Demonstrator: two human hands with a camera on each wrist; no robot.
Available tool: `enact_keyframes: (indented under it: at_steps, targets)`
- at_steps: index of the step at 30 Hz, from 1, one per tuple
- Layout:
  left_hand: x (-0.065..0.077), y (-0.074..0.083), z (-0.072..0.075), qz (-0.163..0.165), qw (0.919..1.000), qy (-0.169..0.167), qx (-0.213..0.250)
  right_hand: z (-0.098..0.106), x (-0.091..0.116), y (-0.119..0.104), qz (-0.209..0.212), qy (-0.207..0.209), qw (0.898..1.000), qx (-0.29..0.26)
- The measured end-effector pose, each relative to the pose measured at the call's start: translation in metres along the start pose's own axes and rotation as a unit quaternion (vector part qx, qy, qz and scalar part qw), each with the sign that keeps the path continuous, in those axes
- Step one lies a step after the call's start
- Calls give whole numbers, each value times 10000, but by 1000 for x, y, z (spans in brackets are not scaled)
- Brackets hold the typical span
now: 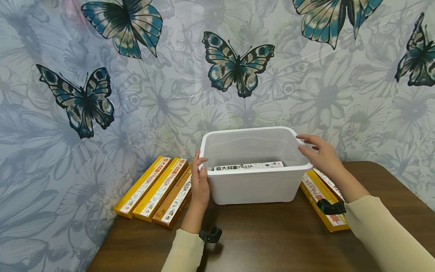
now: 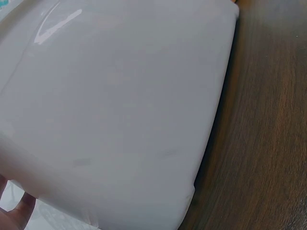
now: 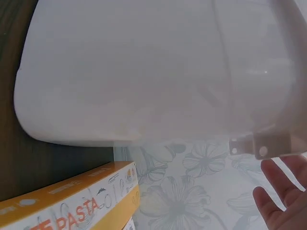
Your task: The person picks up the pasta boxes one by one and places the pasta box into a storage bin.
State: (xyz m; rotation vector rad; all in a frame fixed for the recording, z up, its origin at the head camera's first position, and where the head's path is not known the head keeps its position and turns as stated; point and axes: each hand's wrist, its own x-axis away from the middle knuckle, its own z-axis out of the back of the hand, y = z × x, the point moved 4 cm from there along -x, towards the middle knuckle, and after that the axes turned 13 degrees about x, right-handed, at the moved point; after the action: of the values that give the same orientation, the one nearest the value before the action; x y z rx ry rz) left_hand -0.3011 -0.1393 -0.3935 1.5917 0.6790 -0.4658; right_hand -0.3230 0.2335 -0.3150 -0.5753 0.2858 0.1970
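Observation:
A white plastic bin (image 1: 251,187) stands upright on the brown table. Inside it, one pasta box (image 1: 249,166) shows its white printed side; the bin's floor is hidden. At the bin's left end my left hand (image 1: 199,185) holds the rim, a finger bent over the edge and the thumb along the outer wall. My right hand (image 1: 321,153) touches the rim's right corner with spread, fairly straight fingers. In the right wrist view its fingertips (image 3: 271,175) are beside the rim's end. The bin's smooth wall (image 2: 115,96) fills most of the left wrist view.
Yellow-orange pasta boxes (image 1: 159,189) lie side by side left of the bin. More boxes (image 1: 323,204) lie on the right, partly under my right forearm. Behind the table (image 1: 258,238) hangs a butterfly-and-flower patterned backdrop (image 1: 163,94), close behind the bin.

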Motion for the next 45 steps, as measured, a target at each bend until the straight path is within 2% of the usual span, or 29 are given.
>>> enact_keyframes:
  at_steps: [10, 18, 23, 33, 40, 45]
  targets:
    - [2, 0, 0, 127, 9999, -7, 35, 7, 28, 17, 112, 623, 9980, -23]
    - [1, 0, 1, 60, 10000, -24, 38, 12, 54, 36, 40, 990, 9942, 430]
    - [1, 0, 1, 161, 9999, -6, 28, 12, 69, 49, -40, 1102, 9916, 676]
    - [1, 2, 0, 200, 9998, -28, 41, 2, 94, 88, -642, 596, 9902, 1085]
    - [1, 1, 0, 198, 9998, -20, 32, -3, 109, 115, -524, 231, 9890, 1365]
    - [1, 2, -1, 184, 9998, -40, 52, -1, 114, 132, -591, -183, 9852, 1596]
